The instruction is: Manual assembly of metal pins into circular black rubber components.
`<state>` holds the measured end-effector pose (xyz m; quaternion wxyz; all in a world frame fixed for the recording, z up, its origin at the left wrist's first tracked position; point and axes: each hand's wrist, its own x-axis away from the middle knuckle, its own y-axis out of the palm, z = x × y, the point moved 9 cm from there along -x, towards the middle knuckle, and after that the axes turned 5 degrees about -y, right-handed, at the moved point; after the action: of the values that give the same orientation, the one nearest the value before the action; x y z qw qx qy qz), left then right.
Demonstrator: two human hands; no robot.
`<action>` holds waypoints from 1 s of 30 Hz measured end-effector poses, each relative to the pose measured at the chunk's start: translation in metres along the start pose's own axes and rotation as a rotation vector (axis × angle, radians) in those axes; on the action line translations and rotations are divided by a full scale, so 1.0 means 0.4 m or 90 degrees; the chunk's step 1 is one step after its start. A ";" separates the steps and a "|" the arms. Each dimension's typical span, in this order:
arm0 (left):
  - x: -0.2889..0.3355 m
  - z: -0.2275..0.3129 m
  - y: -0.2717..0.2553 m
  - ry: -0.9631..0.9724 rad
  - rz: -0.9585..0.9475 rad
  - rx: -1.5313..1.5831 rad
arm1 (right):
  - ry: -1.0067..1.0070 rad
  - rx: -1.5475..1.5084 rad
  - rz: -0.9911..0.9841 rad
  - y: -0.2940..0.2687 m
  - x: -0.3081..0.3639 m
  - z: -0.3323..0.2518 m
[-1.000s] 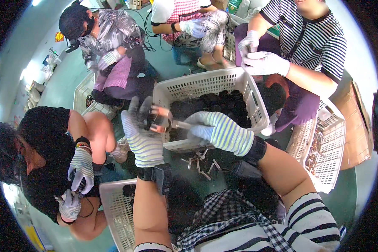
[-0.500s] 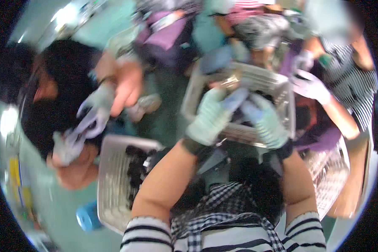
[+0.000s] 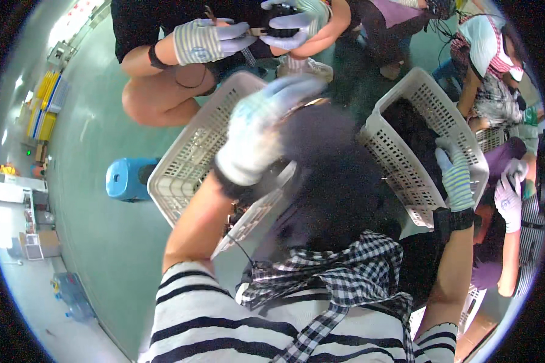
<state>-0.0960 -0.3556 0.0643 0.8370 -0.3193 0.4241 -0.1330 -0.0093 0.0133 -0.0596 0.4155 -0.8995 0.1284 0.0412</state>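
A thin, shiny brownish piece [image 3: 310, 104] shows along your blurred left hand [image 3: 257, 130] (I cannot tell whether it is clamped). Beneath that hand stands a slotted white plastic basket [image 3: 191, 156]; farther left, a blue stool [image 3: 128, 179] on smooth green floor [image 3: 100, 254]. Your right hand [image 3: 456, 172], in a striped knit glove [image 3: 460, 196], reaches over another basket [image 3: 399, 162], its grip unclear.

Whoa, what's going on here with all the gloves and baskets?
The person's gloved left hand, blurred, is at the left white basket, with a small shiny piece by its fingers; I can't tell what that piece is. The gloved right hand is at the right white basket, which has dark things inside. A co-worker in black holds something dark.
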 end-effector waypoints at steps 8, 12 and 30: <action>0.567 -0.381 -0.115 -0.356 -0.328 -0.379 | 0.029 0.047 -0.070 0.070 0.015 0.008; 0.822 -0.519 -0.095 -0.474 -0.538 -0.477 | 0.084 -0.004 -0.107 0.112 0.024 0.074; 1.130 -0.606 0.132 -0.524 -1.074 -0.477 | 0.080 0.112 -0.167 0.150 0.033 0.095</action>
<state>-0.0177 -0.6406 -0.3583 0.3967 -0.7782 -0.2471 -0.4194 -0.0111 0.0022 -0.1310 0.4855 -0.8696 0.0392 -0.0811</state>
